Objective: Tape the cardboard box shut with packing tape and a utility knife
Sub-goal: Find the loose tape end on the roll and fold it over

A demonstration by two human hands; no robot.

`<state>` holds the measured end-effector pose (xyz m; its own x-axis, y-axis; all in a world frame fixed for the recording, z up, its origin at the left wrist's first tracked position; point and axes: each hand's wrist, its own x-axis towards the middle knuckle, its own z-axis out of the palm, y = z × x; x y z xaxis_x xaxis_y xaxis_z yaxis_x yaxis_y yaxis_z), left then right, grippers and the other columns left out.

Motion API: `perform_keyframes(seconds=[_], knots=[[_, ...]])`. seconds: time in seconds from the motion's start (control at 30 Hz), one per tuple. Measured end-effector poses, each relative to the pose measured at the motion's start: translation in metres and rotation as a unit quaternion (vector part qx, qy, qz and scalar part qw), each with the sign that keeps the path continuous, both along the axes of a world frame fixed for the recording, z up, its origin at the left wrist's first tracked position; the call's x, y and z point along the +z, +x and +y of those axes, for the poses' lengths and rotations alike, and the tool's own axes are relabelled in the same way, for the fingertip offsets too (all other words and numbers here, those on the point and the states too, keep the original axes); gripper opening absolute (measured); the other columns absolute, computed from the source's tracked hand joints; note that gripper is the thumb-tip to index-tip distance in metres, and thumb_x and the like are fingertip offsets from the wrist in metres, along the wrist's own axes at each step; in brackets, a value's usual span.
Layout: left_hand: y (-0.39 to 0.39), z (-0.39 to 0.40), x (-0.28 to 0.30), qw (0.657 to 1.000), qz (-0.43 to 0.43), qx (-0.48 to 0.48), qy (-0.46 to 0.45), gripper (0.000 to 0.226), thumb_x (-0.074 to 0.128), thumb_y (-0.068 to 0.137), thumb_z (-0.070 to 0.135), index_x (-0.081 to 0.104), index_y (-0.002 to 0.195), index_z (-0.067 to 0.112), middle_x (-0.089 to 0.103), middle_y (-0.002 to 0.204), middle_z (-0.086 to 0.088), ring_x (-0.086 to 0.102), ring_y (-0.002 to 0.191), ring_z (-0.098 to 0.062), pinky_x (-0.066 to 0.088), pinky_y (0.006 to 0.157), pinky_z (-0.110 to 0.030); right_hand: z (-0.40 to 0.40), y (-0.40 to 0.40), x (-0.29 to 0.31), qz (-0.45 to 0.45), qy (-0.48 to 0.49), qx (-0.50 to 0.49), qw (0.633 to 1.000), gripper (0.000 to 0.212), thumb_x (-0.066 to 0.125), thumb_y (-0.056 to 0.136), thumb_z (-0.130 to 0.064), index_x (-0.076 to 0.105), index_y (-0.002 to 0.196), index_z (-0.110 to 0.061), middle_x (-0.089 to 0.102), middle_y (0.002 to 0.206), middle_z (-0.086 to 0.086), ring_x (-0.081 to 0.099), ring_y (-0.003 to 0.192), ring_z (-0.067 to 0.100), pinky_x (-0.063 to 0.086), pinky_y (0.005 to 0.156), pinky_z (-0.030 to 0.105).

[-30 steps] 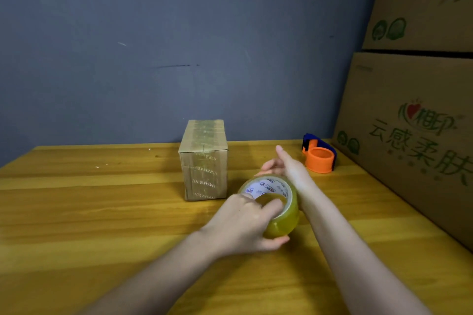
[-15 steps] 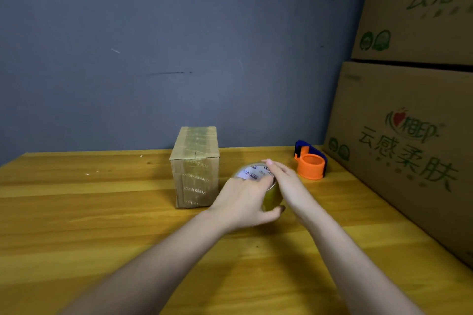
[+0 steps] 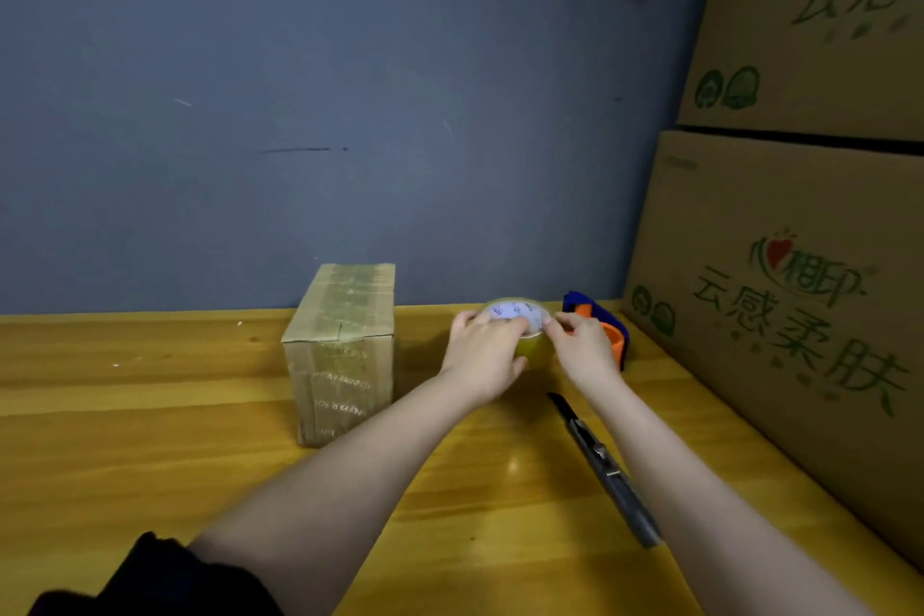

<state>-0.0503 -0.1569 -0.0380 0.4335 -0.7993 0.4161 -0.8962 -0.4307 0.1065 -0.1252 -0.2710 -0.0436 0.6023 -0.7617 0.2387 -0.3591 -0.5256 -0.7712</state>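
A small cardboard box (image 3: 345,350), its top and front covered with clear tape, stands on the wooden table (image 3: 150,415) near the wall. To its right sits a yellowish roll of packing tape (image 3: 517,315) with a white printed core. My left hand (image 3: 482,358) wraps the roll's near left side. My right hand (image 3: 582,348) pinches its right rim. A grey utility knife (image 3: 605,465) lies on the table between my forearms, below the roll.
An orange and blue tape dispenser (image 3: 600,330) stands just behind my right hand. Large printed cartons (image 3: 790,315) are stacked along the table's right edge. A grey wall rises behind the table.
Both hands have carried the tape roll away from me, toward the back of the table beside the dispenser. The knife is now uncovered between my arms.
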Motion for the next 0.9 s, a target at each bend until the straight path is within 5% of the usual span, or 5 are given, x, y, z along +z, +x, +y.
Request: perform_keyframes(seconds=[0.23, 0.53, 0.63, 0.77, 0.9], knots=[[0.014, -0.036, -0.021, 0.995, 0.097, 0.009, 0.023, 0.042, 0.056, 0.086, 0.013, 0.051, 0.127, 0.017, 0.055, 0.133, -0.008, 0.043, 0.128, -0.027, 0.042, 0.101, -0.040, -0.016, 0.014, -0.029, -0.022, 0.109, 0.024, 0.993, 0.052, 0.051, 0.094, -0.022, 0.038, 0.141, -0.008, 0.043, 0.146, 0.013, 0.041, 0.134, 0.028, 0.033, 0.112, 0.042], [0.013, -0.042, -0.043, 0.992, 0.111, 0.004, 0.053, 0.046, 0.055, 0.086, 0.011, 0.046, 0.132, 0.014, 0.049, 0.137, -0.011, 0.035, 0.134, -0.027, 0.033, 0.108, -0.037, -0.019, 0.007, -0.042, 0.024, 0.137, 0.061, 0.988, 0.063, 0.053, 0.093, -0.025, 0.025, 0.147, -0.009, 0.030, 0.154, 0.011, 0.030, 0.141, 0.027, 0.026, 0.116, 0.042], [0.004, -0.037, -0.043, 0.992, 0.108, 0.000, 0.064, 0.051, 0.050, 0.089, 0.013, 0.036, 0.139, 0.018, 0.036, 0.149, -0.007, 0.016, 0.144, -0.023, 0.014, 0.117, -0.042, -0.018, -0.003, -0.038, 0.009, 0.144, 0.082, 0.986, 0.065, 0.051, 0.095, -0.023, 0.018, 0.149, -0.009, 0.024, 0.156, 0.011, 0.025, 0.143, 0.026, 0.023, 0.116, 0.038], [-0.018, -0.024, -0.038, 0.992, 0.127, -0.009, 0.021, 0.056, 0.048, 0.090, 0.015, 0.028, 0.142, 0.018, 0.027, 0.151, -0.006, 0.019, 0.141, -0.026, 0.021, 0.113, -0.043, -0.020, -0.028, -0.034, 0.049, 0.063, 0.059, 0.995, 0.049, 0.052, 0.094, -0.021, 0.039, 0.140, -0.009, 0.045, 0.144, 0.012, 0.044, 0.132, 0.024, 0.035, 0.107, 0.034], [-0.047, -0.007, -0.041, 0.961, 0.275, -0.024, -0.008, 0.051, 0.045, 0.092, 0.012, 0.031, 0.141, 0.016, 0.034, 0.144, -0.010, 0.040, 0.129, -0.030, 0.035, 0.106, -0.037, -0.015, -0.056, -0.031, 0.156, -0.029, 0.000, 0.987, 0.032, 0.059, 0.087, -0.032, 0.059, 0.115, -0.017, 0.063, 0.122, 0.009, 0.058, 0.112, 0.027, 0.048, 0.091, 0.036]])
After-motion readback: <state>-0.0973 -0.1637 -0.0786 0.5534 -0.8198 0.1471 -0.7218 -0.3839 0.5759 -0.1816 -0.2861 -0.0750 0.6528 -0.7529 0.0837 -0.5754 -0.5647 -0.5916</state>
